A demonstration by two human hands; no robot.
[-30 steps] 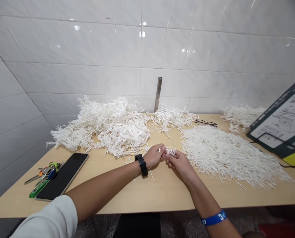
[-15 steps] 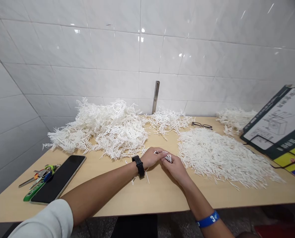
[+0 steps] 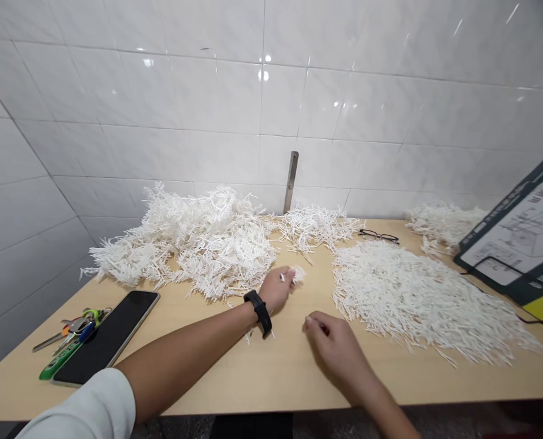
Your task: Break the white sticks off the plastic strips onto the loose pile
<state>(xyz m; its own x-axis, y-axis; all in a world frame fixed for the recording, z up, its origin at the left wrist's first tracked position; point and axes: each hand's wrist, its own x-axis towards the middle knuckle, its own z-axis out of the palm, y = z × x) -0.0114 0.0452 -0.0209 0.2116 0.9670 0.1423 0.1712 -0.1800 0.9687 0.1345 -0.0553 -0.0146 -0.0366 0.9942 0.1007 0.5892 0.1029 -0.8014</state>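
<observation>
White thin bits (image 3: 299, 275) are pinched in the left hand (image 3: 275, 289), poking out past its fingertips to its right, too blurry to tell which way they run long. Nearer the body and to the right of those bits, apart from them, is the right hand (image 3: 339, 344), over the counter (image 3: 234, 384) with fingers curled in, and I cannot tell if it holds anything. Past the left hand, to its left, sits a big white heap (image 3: 216, 238), while a flat white pile (image 3: 417, 299) lies near the right hand, to its right.
</observation>
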